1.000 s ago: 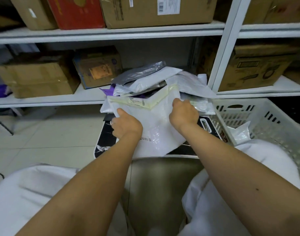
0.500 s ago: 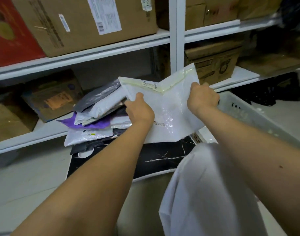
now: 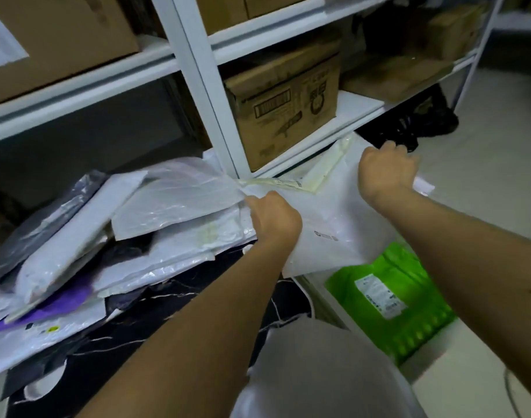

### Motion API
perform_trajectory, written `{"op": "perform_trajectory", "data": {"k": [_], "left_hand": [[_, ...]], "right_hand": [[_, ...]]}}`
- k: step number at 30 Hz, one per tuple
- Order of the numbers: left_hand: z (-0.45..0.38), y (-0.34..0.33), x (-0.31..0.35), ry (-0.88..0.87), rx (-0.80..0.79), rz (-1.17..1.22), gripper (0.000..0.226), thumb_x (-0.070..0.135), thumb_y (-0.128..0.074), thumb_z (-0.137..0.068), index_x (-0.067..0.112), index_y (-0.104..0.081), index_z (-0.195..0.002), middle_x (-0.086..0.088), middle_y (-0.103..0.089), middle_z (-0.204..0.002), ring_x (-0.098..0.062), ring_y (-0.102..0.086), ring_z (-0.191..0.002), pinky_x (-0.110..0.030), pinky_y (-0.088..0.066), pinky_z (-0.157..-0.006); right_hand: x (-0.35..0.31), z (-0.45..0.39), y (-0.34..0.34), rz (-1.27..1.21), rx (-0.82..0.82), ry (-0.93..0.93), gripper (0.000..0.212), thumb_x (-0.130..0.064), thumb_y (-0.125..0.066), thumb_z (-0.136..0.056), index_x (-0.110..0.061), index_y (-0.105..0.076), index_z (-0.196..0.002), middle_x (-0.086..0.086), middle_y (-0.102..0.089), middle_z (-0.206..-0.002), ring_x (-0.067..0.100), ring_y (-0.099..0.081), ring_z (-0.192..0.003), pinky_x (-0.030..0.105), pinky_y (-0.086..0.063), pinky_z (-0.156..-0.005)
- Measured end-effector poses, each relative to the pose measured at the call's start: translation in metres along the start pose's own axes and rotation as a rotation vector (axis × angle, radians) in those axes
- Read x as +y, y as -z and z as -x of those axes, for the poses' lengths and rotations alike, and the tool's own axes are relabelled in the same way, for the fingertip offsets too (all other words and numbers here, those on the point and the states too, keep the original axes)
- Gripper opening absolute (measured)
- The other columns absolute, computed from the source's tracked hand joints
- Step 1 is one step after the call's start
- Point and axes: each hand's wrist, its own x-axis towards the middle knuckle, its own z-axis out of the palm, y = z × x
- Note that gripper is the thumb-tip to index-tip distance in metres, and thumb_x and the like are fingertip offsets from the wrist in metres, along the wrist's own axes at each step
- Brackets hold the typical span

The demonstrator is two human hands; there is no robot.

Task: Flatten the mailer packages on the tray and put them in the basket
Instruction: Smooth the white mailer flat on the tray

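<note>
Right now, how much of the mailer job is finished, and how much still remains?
Done: a green mailer already lies in the basket. In hand: the left hand and right hand grip a white mailer over the basket. Left: a pile of mailers remains on the black marbled tray, so most of the job remains.

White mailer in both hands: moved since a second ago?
Yes. The white mailer has gone right, off the tray, and now hangs above the green package.
</note>
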Motion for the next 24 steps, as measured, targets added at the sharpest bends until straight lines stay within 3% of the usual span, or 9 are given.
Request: {"op": "perform_trajectory", "data": {"k": [2, 4, 7, 10, 13, 16, 18, 21, 24], "left_hand": [[-0.011, -0.01, 0.011, -0.02, -0.047, -0.006, 0.03, 0.01, -0.036, -0.095, 0.007, -0.06, -0.113, -0.011, -0.054, -0.124, -0.026, -0.046, -0.115, -0.023, -0.024, -0.094], [-0.015, -0.019, 0.022, -0.096, -0.096, -0.04, 0.031, 0.009, -0.034, -0.096, 0.008, -0.06, -0.113, -0.009, -0.055, -0.123, -0.027, -0.049, -0.114, -0.029, -0.029, -0.098], [-0.023, -0.042, 0.028, -0.223, -0.169, -0.125, 0.025, 0.009, -0.04, -0.094, 0.003, -0.058, -0.11, -0.014, -0.051, -0.12, -0.032, -0.051, -0.107, -0.022, -0.036, -0.075], [-0.039, -0.07, 0.031, -0.278, -0.28, -0.273, 0.024, 0.017, -0.039, -0.095, 0.007, -0.056, -0.11, -0.011, -0.054, -0.116, -0.03, -0.05, -0.104, -0.037, -0.033, -0.098], [-0.055, -0.095, 0.031, -0.319, -0.371, -0.392, 0.032, 0.014, -0.035, -0.098, 0.001, -0.049, -0.124, -0.016, -0.051, -0.125, -0.041, -0.044, -0.12, -0.052, -0.016, -0.115], [-0.064, -0.115, 0.03, -0.287, -0.432, -0.388, 0.039, 0.015, -0.038, -0.098, -0.003, -0.041, -0.133, -0.03, -0.03, -0.144, -0.048, -0.029, -0.132, -0.049, -0.025, -0.112], [-0.064, -0.12, 0.026, -0.274, -0.484, -0.409, 0.048, 0.023, -0.041, -0.096, 0.002, -0.037, -0.139, -0.03, -0.02, -0.15, -0.044, -0.03, -0.132, -0.051, -0.027, -0.111], [-0.064, -0.127, 0.019, -0.287, -0.576, -0.637, 0.059, 0.039, -0.042, -0.092, 0.011, -0.035, -0.144, -0.024, -0.024, -0.151, -0.045, -0.022, -0.137, -0.066, -0.01, -0.11], [-0.07, -0.134, 0.021, -0.325, -0.629, -0.695, 0.059, 0.04, -0.04, -0.093, 0.012, -0.033, -0.145, -0.02, -0.029, -0.15, -0.044, -0.025, -0.136, -0.069, -0.007, -0.109]], "right_hand": [[0.005, -0.016, -0.009, 0.083, -0.014, 0.005, 0.042, -0.013, -0.056, -0.087, -0.005, -0.05, -0.128, 0.017, -0.046, -0.125, 0.033, -0.045, -0.114, 0.039, -0.037, -0.093], [0.006, -0.03, -0.024, 0.155, -0.026, 0.027, 0.041, -0.013, -0.057, -0.086, -0.006, -0.052, -0.126, 0.015, -0.047, -0.123, 0.032, -0.047, -0.113, 0.039, -0.038, -0.092], [0.004, -0.043, -0.056, 0.204, -0.057, 0.085, 0.039, -0.012, -0.057, -0.085, -0.008, -0.055, -0.124, 0.014, -0.048, -0.125, 0.033, -0.046, -0.116, 0.042, -0.039, -0.095], [-0.002, -0.052, -0.1, 0.214, -0.098, 0.16, 0.039, -0.009, -0.053, -0.087, -0.007, -0.054, -0.126, 0.015, -0.048, -0.128, 0.033, -0.046, -0.117, 0.042, -0.042, -0.093], [-0.011, -0.057, -0.147, 0.175, -0.167, 0.197, 0.042, -0.008, -0.051, -0.09, -0.006, -0.05, -0.132, 0.017, -0.043, -0.135, 0.036, -0.043, -0.124, 0.046, -0.043, -0.096], [-0.018, -0.061, -0.186, 0.123, -0.253, 0.188, 0.041, -0.007, -0.047, -0.092, -0.006, -0.047, -0.133, 0.016, -0.041, -0.136, 0.036, -0.04, -0.126, 0.048, -0.042, -0.097], [-0.014, -0.061, -0.208, 0.097, -0.322, 0.17, 0.042, -0.011, -0.042, -0.095, -0.01, -0.044, -0.137, 0.017, -0.035, -0.141, 0.035, -0.038, -0.13, 0.049, -0.04, -0.1], [-0.013, -0.051, -0.24, 0.26, -0.438, 0.122, 0.05, -0.027, -0.035, -0.098, -0.024, -0.031, -0.148, 0.019, -0.014, -0.156, 0.036, -0.017, -0.144, 0.058, -0.023, -0.111], [-0.025, -0.032, -0.262, 0.266, -0.437, 0.087, 0.055, -0.03, -0.027, -0.1, -0.02, -0.018, -0.153, 0.018, -0.002, -0.16, 0.037, 0.0, -0.147, 0.061, -0.013, -0.114]]}}
